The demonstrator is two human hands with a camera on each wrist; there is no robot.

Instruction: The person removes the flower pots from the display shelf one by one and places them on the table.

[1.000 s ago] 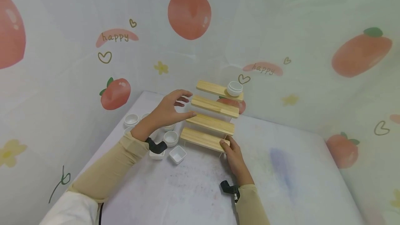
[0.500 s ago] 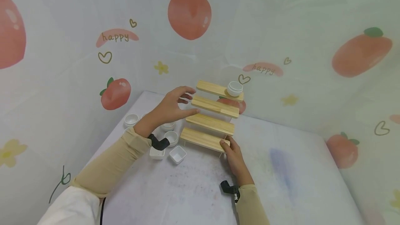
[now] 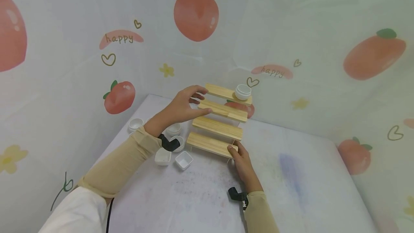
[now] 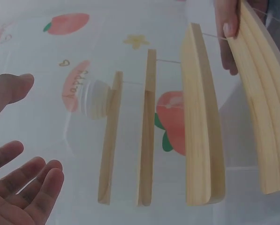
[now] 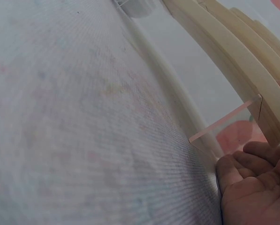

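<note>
A tiered display stand (image 3: 217,128) with several pale wooden planks and clear side pieces stands on the table. My right hand (image 3: 244,163) grips the right end of its lowest plank, thumb on top. In the right wrist view, the fingers (image 5: 252,164) lie beside the clear side piece (image 5: 224,119). My left hand (image 3: 182,106) hovers at the left ends of the upper planks, thumb and fingers spread, holding nothing. Whether it touches the stand, I cannot tell. A round white bowl (image 3: 243,92), perhaps stacked on another, sits at the right end of the top plank.
Several small white bowls stand left of the stand, including a round one (image 3: 136,124) partly beside my forearm. Two square white dishes, one in front (image 3: 184,160) and another (image 3: 163,156), sit closer to me. A fruit-printed curtain (image 3: 207,60) hangs behind the table (image 3: 200,200).
My left hand has moved up and to the right along the stand's left side, toward the top plank. My right hand and the stand have stayed in place.
</note>
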